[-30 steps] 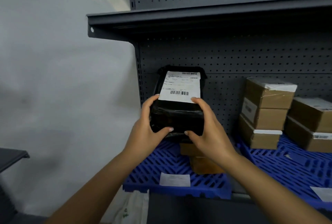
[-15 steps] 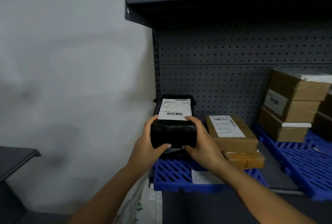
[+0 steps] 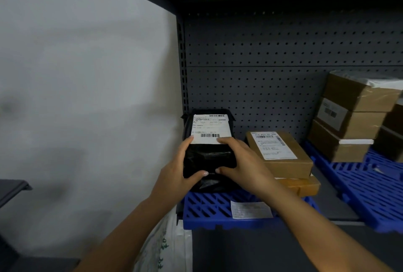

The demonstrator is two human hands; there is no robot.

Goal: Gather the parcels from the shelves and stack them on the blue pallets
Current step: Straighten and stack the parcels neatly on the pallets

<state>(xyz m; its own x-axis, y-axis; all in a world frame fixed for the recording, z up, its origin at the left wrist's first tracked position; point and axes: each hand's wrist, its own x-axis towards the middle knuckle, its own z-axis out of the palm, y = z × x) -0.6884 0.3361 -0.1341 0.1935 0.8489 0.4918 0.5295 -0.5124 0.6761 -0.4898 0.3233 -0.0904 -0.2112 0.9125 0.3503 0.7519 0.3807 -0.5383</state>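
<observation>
The grey pegboard shelving takes up the right of the view, and on its lower shelf lie two blue pallets; the left pallet carries the work, the right pallet sits well apart across a bare grey strip and holds a stack of brown cartons near its back left corner; on the left pallet's right side two cardboard parcels are stacked, the labelled upper box over an orange-brown lower box whose front right corner juts out from under it; the black wrapped parcel is at the pallet's back left corner, close to the pegboard and to the shelf's left upright, and whether its underside rests fully on the slats I cannot tell, since crumpled wrap hides the contact; the left hand clasps its left side with the thumb curled across the front, and the right hand grasps its right side with fingers laid over the white label; the chief risk, as I judge it, is letting go before the parcel is seated, so that the slick film slides on the open slats and tips toward the front edge; a lesser one is the right hand's knuckles nudging the upper box, just beside it, and skewing that stack further; least, the loose paper slip at the front edge could be brushed off by a forearm.
</observation>
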